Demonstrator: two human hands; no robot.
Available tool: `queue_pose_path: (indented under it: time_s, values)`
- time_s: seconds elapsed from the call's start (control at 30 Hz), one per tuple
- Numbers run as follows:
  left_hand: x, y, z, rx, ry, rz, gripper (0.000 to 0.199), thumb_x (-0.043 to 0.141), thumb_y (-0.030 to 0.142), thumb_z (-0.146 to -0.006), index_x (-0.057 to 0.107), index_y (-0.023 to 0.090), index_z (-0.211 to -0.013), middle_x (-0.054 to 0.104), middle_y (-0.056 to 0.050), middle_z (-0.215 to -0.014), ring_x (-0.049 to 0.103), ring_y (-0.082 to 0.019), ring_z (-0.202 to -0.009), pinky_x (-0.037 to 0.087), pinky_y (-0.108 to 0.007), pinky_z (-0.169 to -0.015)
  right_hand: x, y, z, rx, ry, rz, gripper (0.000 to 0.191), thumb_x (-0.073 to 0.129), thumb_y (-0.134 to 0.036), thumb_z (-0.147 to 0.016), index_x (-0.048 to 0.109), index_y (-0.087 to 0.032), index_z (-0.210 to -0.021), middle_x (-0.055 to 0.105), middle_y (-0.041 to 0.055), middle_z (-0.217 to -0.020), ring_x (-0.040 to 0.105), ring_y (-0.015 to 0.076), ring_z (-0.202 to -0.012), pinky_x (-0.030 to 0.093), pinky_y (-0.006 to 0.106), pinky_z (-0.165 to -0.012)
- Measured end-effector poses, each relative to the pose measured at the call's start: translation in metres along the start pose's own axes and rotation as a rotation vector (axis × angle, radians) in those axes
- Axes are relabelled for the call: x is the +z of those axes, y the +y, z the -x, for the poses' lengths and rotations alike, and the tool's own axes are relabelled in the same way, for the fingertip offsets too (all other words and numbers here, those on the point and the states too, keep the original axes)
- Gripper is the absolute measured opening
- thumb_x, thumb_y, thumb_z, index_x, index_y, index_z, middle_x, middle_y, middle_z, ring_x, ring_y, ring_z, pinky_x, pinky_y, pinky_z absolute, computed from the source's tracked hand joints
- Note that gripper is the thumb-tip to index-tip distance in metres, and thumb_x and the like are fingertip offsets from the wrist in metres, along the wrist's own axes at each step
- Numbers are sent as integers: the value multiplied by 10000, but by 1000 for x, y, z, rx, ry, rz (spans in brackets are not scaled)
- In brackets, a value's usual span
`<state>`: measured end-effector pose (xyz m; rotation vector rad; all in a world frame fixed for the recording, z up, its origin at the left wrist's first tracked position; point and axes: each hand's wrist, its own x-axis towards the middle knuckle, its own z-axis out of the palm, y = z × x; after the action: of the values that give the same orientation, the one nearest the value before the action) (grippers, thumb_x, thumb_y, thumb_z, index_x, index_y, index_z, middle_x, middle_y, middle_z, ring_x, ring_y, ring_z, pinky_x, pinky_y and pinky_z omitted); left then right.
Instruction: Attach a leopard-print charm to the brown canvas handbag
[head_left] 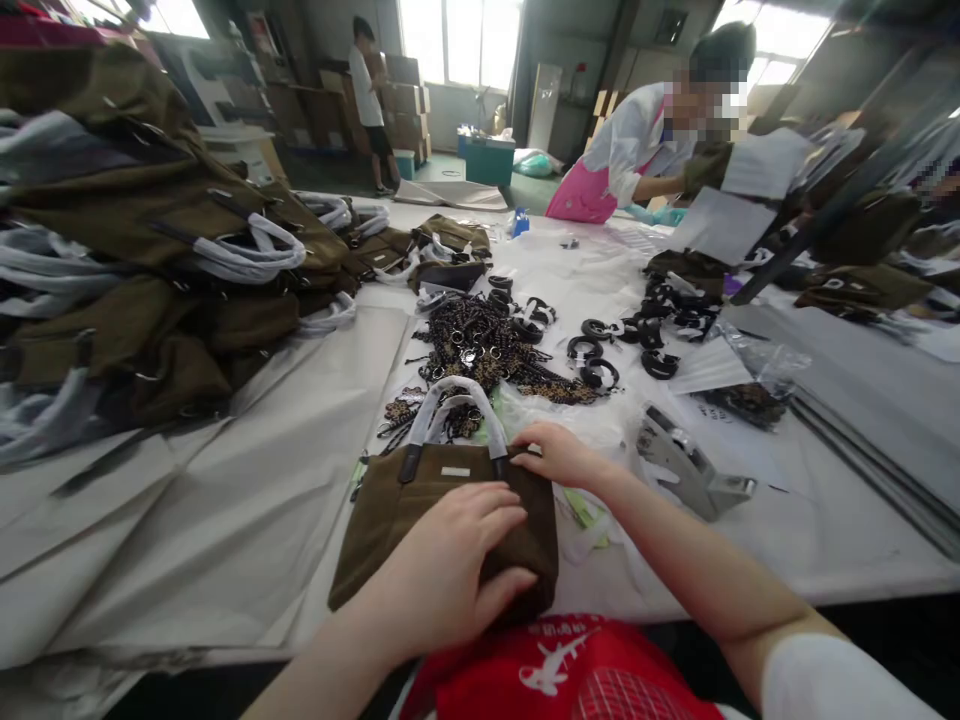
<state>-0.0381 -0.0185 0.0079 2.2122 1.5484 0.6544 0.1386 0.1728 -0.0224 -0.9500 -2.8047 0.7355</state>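
An olive-brown handbag (405, 510) lies before me at the table's edge, its two wrapped handles (491, 420) pointing away. A small pale label (455, 471) sits below its top edge. My left hand (472, 560) rests flat on the bag's front, fingers stretched and thumb apart. At the bag's upper right corner, my right hand (559, 455) has its fingers bent around the edge, gripping it. Just beyond the handles is a heap of dark braided cords (480, 340) with metal rings and leopard-patterned pieces.
Similar bags (150, 270) are piled high at left. Black coiled straps (600, 365) lie past the cords. A grey tape dispenser (694, 465) stands right of my right forearm. Across the table a co-worker (637, 140) handles a bag; another person (367, 105) stands farther back.
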Motion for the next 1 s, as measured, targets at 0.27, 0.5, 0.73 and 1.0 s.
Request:
queue_pose_path:
  time_s: [0.27, 0.5, 0.73, 1.0]
  values:
    - [90, -34, -7, -119, -50, -147, 662, 464, 567, -927, 439, 202, -1479, 305, -115, -1585, 321, -294, -1453, 296, -535, -1188, -3, -12, 20, -3, 31, 65, 159, 664, -239, -848, 738, -167, -969, 728, 76, -990, 609, 229, -1007, 483, 390, -933]
    - [97, -45, 0, -67, 85, -198, 618, 515, 524, -912, 459, 255, -1465, 356, -79, -1567, 393, -276, -1416, 372, -507, -1157, -24, -29, 58, -107, 62, 10, 124, 682, -248, -845, 720, -187, -947, 724, 50, -1006, 621, 192, -991, 496, 363, -933]
    - [101, -48, 0, -50, 139, -225, 612, 534, 534, -893, 495, 256, -1437, 416, -72, -1531, 456, -282, -1373, 450, -520, -1100, -79, 23, 12, 207, 136, 232, 192, 564, -271, -916, 728, -195, -980, 731, 57, -1046, 636, 181, -1004, 477, 312, -922]
    - [100, -51, 3, -50, 164, -196, 616, 559, 526, -883, 498, 251, -1431, 430, -70, -1521, 463, -289, -1367, 465, -530, -1086, -68, 85, -64, 558, -242, 526, 310, 746, -220, -703, 749, -130, -1000, 741, 154, -1018, 680, 295, -976, 514, 331, -827]
